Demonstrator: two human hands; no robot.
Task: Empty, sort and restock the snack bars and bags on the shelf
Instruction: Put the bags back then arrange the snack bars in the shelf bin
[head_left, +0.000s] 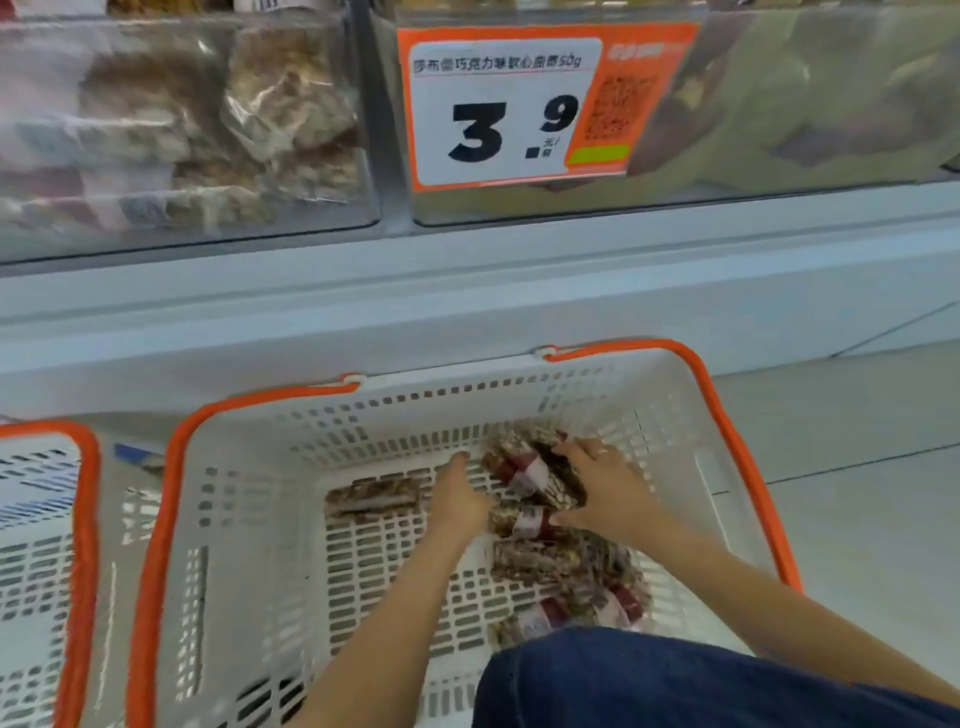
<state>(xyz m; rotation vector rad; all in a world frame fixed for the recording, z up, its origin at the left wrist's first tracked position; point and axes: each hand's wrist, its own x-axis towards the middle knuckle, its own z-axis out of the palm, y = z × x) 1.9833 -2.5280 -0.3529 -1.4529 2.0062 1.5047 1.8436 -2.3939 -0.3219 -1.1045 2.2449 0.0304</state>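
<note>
Denim knee (675, 675); both hands gather crinkly bars (524, 470).

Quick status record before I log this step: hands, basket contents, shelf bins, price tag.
left hand: fingers straight, flat on the basket floor beside the bars
right hand: gripping a bundle of bars
basket: white with orange rim, on the floor; one lone bar left of the hands, more bars on the right side
second basket: partly in view at left
left bin: holds bagged snacks
right bin: contents blurred
price tag: reads 3.9, on the right bin
</note>
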